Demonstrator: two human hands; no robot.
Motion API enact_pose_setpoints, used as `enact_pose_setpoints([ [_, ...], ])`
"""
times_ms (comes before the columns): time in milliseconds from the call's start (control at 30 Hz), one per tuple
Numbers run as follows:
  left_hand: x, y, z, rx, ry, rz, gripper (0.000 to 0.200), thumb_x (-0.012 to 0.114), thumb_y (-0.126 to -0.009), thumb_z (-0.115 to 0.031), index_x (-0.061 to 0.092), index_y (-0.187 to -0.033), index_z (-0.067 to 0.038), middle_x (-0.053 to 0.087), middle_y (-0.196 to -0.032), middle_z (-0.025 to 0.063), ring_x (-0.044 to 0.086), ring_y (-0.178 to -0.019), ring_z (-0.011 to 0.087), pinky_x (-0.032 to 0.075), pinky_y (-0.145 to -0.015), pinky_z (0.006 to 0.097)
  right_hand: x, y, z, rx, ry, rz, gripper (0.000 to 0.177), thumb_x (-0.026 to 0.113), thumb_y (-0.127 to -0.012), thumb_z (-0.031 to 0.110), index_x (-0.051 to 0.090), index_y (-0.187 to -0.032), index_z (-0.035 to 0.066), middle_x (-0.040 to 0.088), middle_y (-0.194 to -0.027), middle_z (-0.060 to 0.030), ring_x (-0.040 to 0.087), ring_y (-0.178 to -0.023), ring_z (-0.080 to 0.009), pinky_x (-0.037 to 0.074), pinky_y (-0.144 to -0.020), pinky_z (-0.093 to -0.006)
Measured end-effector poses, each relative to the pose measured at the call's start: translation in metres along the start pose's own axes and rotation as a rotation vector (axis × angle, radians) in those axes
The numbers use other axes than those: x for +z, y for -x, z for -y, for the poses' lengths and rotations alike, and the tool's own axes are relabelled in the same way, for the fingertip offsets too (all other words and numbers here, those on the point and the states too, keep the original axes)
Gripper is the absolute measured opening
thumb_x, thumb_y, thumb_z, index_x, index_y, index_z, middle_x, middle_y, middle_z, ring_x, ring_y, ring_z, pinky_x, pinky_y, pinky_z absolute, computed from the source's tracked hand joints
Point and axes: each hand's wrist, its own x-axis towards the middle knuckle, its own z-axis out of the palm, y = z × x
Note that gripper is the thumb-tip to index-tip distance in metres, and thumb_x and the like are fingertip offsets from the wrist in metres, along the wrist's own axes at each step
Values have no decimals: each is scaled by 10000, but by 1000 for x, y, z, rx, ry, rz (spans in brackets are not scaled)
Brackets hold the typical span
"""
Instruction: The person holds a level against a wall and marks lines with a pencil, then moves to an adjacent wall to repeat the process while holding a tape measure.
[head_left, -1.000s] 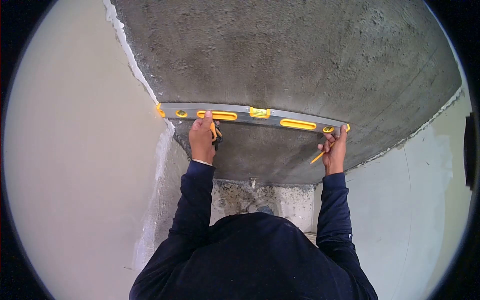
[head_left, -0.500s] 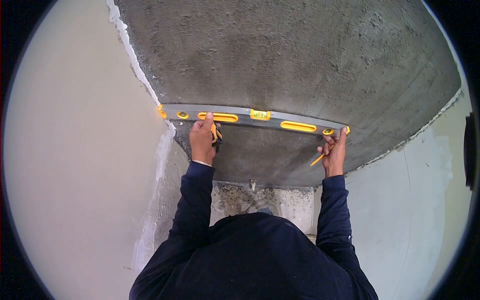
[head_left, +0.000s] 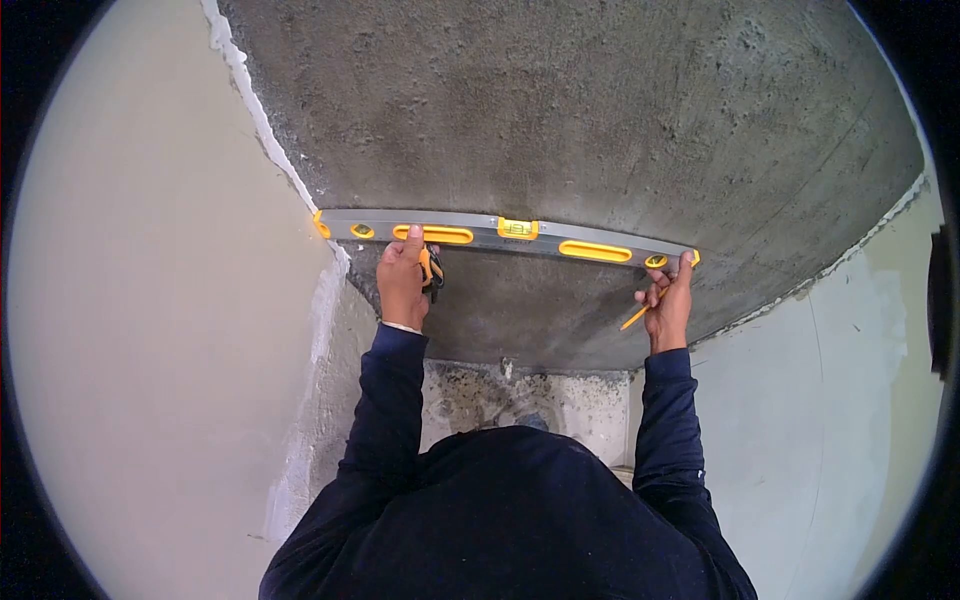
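1. The grey metal spirit level with yellow fittings [head_left: 505, 232] lay against the grey cement wall [head_left: 560, 110].
2. My left hand [head_left: 402, 280] pressed it, clasping a mostly hidden orange-black object [head_left: 431, 270].
3. My right hand [head_left: 668, 305] gripped a thin yellow pencil [head_left: 634, 318] at its end.

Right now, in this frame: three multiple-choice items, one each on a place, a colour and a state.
1. The spirit level lies: A on the floor; B against the rough grey wall; C on a bench.
2. Its inserts are: A orange-yellow; B blue; C white.
3. The right hand: A is empty; B grips a hammer; C holds a pencil.
B, it spans that wall; A, the slots show orange-yellow; C, the pencil juts out below the hand.
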Motion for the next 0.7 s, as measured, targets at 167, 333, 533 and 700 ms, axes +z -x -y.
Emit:
enact_pose_setpoints([
  [167, 0, 1, 0, 18, 32, 12, 325, 708, -917, -326, 539, -920, -49, 622, -822, 51, 618, -713, 126, 489, -631, 254, 1, 1, 1, -1, 9, -3, 724, 544, -902, 653, 533, -1091, -45, 601, -861, -128, 376, -435, -91, 479, -453, -302],
  [333, 0, 0, 2, 28, 15, 4, 303, 684, -932, -336, 555, -919, -63, 631, -821, 44, 621, -721, 118, 491, -622, 251, 0, 0, 0, 3, 11, -3, 719, 544, -902, 654, 533, -1082, -42, 600, -856, -125, 373, -432, -91, 481, -456, -307],
  [533, 0, 1, 0, 15, 18, 2, 315, 700, -923, -323, 548, -926, -47, 620, -819, 45, 609, -710, 113, 478, -617, 242, 0, -1, 0, 4, 18, 2, 715, 536, -907, 653, 527, -1085, -39, 599, -863, -126, 369, -429, -91, 485, -459, -308],
  [700, -1, 0, -2, 0, -43, 0, 316, 694, -924, -334, 550, -901, -54, 617, -806, 40, 578, -682, 95, 454, -604, 236, 0, -1, -1, 9, 9, 7, 717, 531, -912, 649, 523, -1114, -39, 598, -868, -127, 366, -428, -92, 490, -463, -306],
])
